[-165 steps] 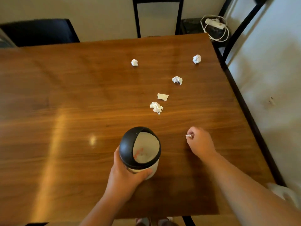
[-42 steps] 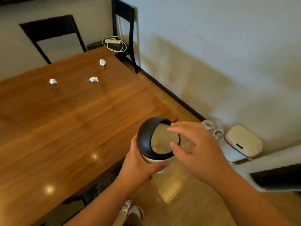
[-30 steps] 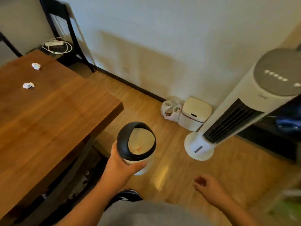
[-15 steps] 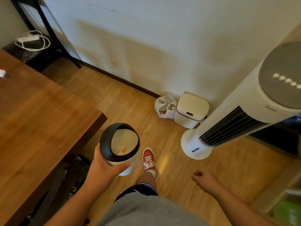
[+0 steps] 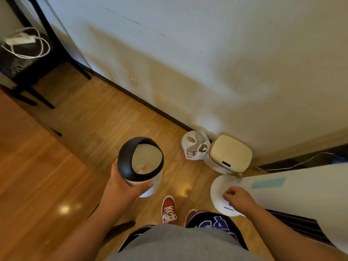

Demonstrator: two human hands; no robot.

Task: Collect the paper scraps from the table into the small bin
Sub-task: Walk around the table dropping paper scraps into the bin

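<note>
Left hand (image 5: 120, 187) grips small bin (image 5: 141, 161) — contents unclear; right hand (image 5: 238, 197) loosely curled, empty; table (image 5: 28, 176) cropped.

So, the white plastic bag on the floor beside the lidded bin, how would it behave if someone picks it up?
The plastic bag looks thin and crumpled, so it would probably go floppy and sag. It seems only partly filled, so likely light. Its mouth gapes open against the lidded bin, so contents might spill unless it is lifted by the top.
</note>
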